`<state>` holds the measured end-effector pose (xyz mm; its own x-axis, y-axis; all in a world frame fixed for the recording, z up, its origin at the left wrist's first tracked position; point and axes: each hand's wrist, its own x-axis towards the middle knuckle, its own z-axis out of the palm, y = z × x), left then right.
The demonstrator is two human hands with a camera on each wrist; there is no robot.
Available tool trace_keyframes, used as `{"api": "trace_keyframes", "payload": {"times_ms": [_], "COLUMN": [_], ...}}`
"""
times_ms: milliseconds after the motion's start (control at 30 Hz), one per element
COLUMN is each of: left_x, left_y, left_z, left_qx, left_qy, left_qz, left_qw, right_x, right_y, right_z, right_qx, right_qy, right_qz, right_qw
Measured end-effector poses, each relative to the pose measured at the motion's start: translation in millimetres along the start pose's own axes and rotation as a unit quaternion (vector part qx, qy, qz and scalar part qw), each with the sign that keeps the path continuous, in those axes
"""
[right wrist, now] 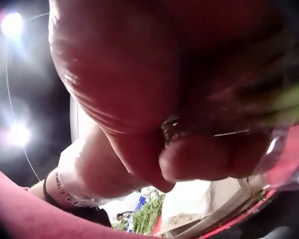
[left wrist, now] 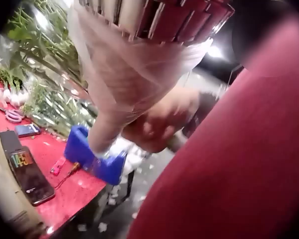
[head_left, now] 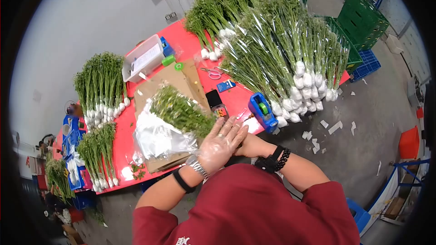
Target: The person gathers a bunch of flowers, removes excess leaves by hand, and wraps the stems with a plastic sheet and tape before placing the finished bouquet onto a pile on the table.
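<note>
In the head view a leafy green bunch with small pale flowers lies slanted above clear plastic sleeves. My left hand, in a clear plastic glove, reaches over the bunch's lower end, fingers extended. Beside it, partly covered, is my right hand. The right wrist view shows the right hand's curled fingers close up, with blurred green stems and clear film at their far side; the grip itself is mostly in shadow. In the left wrist view the gloved hand hangs in front of the other hand.
A blue tape dispenser stands at the red table's near edge. Wrapped bunches with white root ends are piled at right, more bunches at left. Scissors, a phone, cardboard and a white bin lie around.
</note>
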<state>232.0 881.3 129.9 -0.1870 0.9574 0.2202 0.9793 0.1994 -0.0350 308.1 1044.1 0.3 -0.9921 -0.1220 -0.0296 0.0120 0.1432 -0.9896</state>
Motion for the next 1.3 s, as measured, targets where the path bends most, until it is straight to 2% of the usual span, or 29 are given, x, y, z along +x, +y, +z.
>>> {"api": "trace_keyframes", "payload": {"times_ms": [33, 67, 133, 167, 233, 267, 300, 367, 400, 433, 533, 567, 633, 700, 733, 767, 833, 867, 900, 933, 967, 1000, 1033, 1067, 1100, 1133, 1167, 1233, 1300], "left_x": [10, 18, 35, 39, 43, 47, 52, 64, 70, 77, 100, 105, 113, 126, 134, 139, 155, 164, 167, 161, 155, 152, 150, 145, 141, 147, 147, 147, 149], "left_y": [7, 15, 25, 30, 40, 45, 48, 51, 51, 53, 61, 60, 60, 59, 58, 57, 55, 55, 55, 53, 48, 44, 43, 45, 45, 47, 49, 52, 55], "left_z": [27, 40, 59, 72, 99, 112, 117, 126, 131, 134, 146, 151, 159, 164, 165, 164, 140, 123, 113, 115, 118, 121, 123, 125, 126, 115, 115, 113, 105], "left_qx": [0.060, 0.055, 0.034, 0.030, -0.010, -0.010, -0.017, -0.034, -0.063, -0.069, -0.109, -0.112, -0.114, -0.136, -0.157, -0.176, -0.201, -0.261, -0.319, -0.317, -0.376, -0.434, -0.430, -0.455, -0.479, -0.504, -0.503, -0.508, -0.500], "left_qy": [-0.028, -0.032, -0.263, -0.268, -0.229, -0.232, -0.237, -0.286, -0.300, -0.305, -0.341, -0.345, -0.383, -0.402, -0.410, -0.417, -0.435, -0.475, -0.512, -0.514, -0.516, -0.513, -0.513, -0.506, -0.497, -0.517, -0.517, -0.482, -0.480], "left_qz": [0.016, 0.014, -0.001, 0.002, -0.025, -0.046, -0.043, -0.121, -0.140, -0.139, -0.162, -0.156, -0.154, -0.179, -0.195, -0.213, -0.198, -0.214, -0.230, -0.233, -0.228, -0.222, -0.226, -0.186, -0.145, -0.161, -0.164, -0.106, -0.141], "left_qw": [0.998, 0.998, 0.964, 0.963, 0.973, 0.972, 0.971, 0.950, 0.942, 0.940, 0.919, 0.919, 0.904, 0.888, 0.877, 0.866, 0.855, 0.813, 0.763, 0.762, 0.735, 0.707, 0.708, 0.709, 0.708, 0.673, 0.673, 0.706, 0.707], "right_x": [-8, -14, -23, -30, -46, -52, -58, -66, -61, -56, -37, -36, -36, -57, -95, -113, -131, -133, -135, -137, -139, -134, -128, -116, -107, -96, -88, -83, -88], "right_y": [-18, -24, -28, -15, 9, 12, 32, 43, 62, 87, 119, 124, 108, 62, 66, 74, 77, 82, 87, 92, 97, 99, 103, 108, 80, 82, 82, 107, 127], "right_z": [-13, -27, -52, -61, -80, -98, -112, -131, -136, -139, -148, -147, -145, -140, -123, -113, -102, -103, -103, -103, -105, -114, -121, -123, -134, -140, -145, -148, -148], "right_qx": [-0.035, -0.031, -0.101, -0.096, -0.203, -0.255, -0.245, -0.095, -0.161, -0.222, -0.263, -0.256, -0.267, -0.115, -0.046, -0.010, 0.168, 0.168, 0.140, 0.115, 0.120, 0.017, -0.087, -0.120, -0.099, -0.142, -0.185, -0.181, -0.179], "right_qy": [-0.022, -0.024, -0.173, -0.174, -0.132, -0.157, -0.141, 0.085, 0.231, 0.369, 0.214, 0.202, 0.259, 0.252, 0.241, 0.238, 0.274, 0.274, 0.277, 0.280, 0.279, 0.269, 0.254, 0.278, 0.245, 0.236, 0.226, 0.225, 0.225], "right_qz": [-0.003, 0.002, 0.248, 0.252, 0.182, 0.183, 0.177, 0.211, 0.151, 0.088, 0.210, 0.229, 0.150, 0.201, 0.183, 0.204, 0.260, 0.260, 0.215, 0.168, 0.166, 0.121, 0.074, 0.012, 0.084, 0.049, 0.013, -0.020, -0.051], "right_qw": [0.999, 0.999, 0.948, 0.947, 0.953, 0.936, 0.943, 0.969, 0.948, 0.898, 0.917, 0.917, 0.916, 0.940, 0.952, 0.950, 0.911, 0.911, 0.926, 0.938, 0.938, 0.955, 0.960, 0.953, 0.961, 0.960, 0.956, 0.957, 0.956]}}
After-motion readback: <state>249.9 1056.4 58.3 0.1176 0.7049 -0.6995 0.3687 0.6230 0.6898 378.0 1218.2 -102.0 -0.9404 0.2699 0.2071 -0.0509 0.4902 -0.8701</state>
